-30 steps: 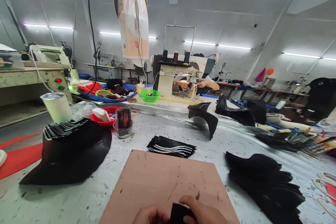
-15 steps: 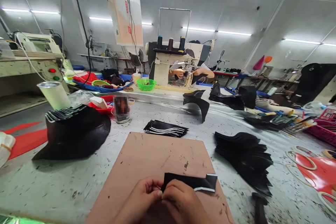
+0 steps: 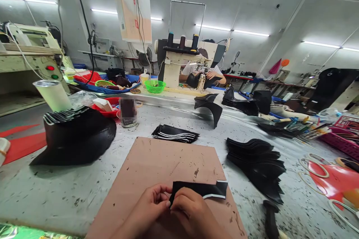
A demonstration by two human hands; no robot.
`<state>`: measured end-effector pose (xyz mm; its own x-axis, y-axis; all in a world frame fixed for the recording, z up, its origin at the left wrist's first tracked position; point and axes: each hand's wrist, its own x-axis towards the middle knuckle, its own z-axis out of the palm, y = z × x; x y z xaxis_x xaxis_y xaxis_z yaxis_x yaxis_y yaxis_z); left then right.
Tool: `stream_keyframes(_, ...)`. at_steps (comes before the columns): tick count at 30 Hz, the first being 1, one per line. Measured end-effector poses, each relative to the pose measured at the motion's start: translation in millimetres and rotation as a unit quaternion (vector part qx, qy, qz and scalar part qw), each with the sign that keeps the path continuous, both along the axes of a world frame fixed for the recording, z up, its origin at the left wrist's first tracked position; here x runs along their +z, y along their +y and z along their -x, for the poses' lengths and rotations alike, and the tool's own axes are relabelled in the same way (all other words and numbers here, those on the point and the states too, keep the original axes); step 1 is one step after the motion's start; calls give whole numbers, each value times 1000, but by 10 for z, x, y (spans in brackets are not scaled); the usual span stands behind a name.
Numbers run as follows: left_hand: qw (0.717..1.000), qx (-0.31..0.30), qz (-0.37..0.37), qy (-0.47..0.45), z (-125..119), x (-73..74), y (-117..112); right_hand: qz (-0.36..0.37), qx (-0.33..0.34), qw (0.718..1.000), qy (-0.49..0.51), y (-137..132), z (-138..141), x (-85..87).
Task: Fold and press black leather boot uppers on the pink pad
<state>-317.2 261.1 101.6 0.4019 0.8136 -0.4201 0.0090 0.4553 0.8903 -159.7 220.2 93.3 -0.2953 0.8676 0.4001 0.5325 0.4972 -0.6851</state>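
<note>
A black leather piece with white edging (image 3: pixel 209 189) lies over the brown board (image 3: pixel 168 160) in front of me. My left hand (image 3: pixel 153 205) pinches its left end between thumb and fingers. Close beside it, my right hand (image 3: pixel 187 209) is closed on the same piece near that end, its fingertips partly hidden. The piece's right end, with a small notch, extends free past my right hand. Beyond the board's far edge rests a stack of similar white-edged black strips (image 3: pixel 176 133).
Black leather stacks lie right (image 3: pixel 255 164) and left (image 3: pixel 81 136). A dark-handled tool (image 3: pixel 270 216) sits by the board's right side. Farther off are a glass jar (image 3: pixel 129 117), a red tray (image 3: pixel 113 105), brushes (image 3: pixel 311 129) and a co-worker's hand (image 3: pixel 214 74) at a sewing machine (image 3: pixel 172 71).
The view has shifted slightly, so the table things appear a little higher and more to the left. Both hands stay on the leather piece, with small finger movements. The co-worker's hands have moved.
</note>
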Motion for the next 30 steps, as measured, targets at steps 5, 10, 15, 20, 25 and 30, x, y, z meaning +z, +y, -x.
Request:
stream_keyframes(5, 999, -20, -27, 22, -11, 46, -24, 83, 5, 996, 19, 8, -5, 73)
stream_keyframes(10, 998, -35, -45, 38, 5, 111, -32, 128, 15, 989, 69, 4, -14, 51)
stream_keyframes(15, 997, -41, -50, 52, 4, 50, -9, 84, 25, 995, 45, -13, -21, 41)
stream_keyframes(20, 990, -51, -84, 97, 15, -23, 46, -24, 56, 995, 79, -17, -111, -49)
stream_keyframes(25, 965, -52, -177, 186, 106, 12, 128, -3, -115, 983, 141, -60, -335, -187)
stream_keyframes(30, 937, -84, -223, 254, 219, 43, 183, -102, -205, 955, -187, -127, -656, -132)
